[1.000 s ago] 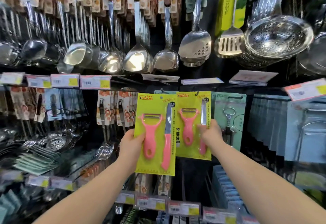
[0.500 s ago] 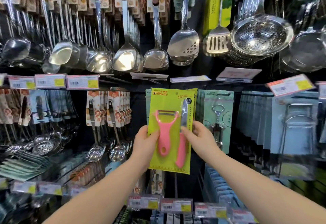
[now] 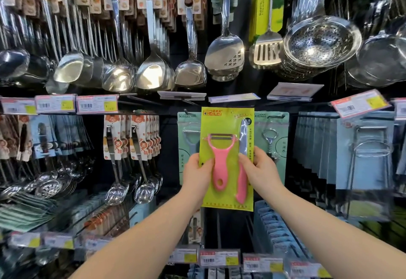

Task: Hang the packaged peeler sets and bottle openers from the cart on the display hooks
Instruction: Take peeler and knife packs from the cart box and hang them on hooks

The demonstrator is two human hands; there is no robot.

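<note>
Your left thumb (image 3: 208,162) lies flat on the front of the peeler set pack (image 3: 222,125), with the other fingers hidden behind the card, so your left hand (image 3: 197,174) pinches its left edge. Your right thumb (image 3: 245,160) presses the front beside the knife blade, and your right hand (image 3: 262,172) pinches the right edge the same way, its fingers also out of sight behind.

The pack is yellow-green and upright, held flat against the display at mid-height. It holds a pink peeler (image 3: 219,164) with a pink-handled knife (image 3: 241,182) to its right. Its top edge sits level with the hook line, but you cannot tell whether the hole is on a hook.

Just behind it on the left hangs a teal peeler card (image 3: 189,133), and on the right a teal bottle opener card (image 3: 272,140). Steel turners (image 3: 151,74) and perforated colanders (image 3: 320,41) hang on the row above. Price labels (image 3: 219,259) run along the rail below your forearms.
</note>
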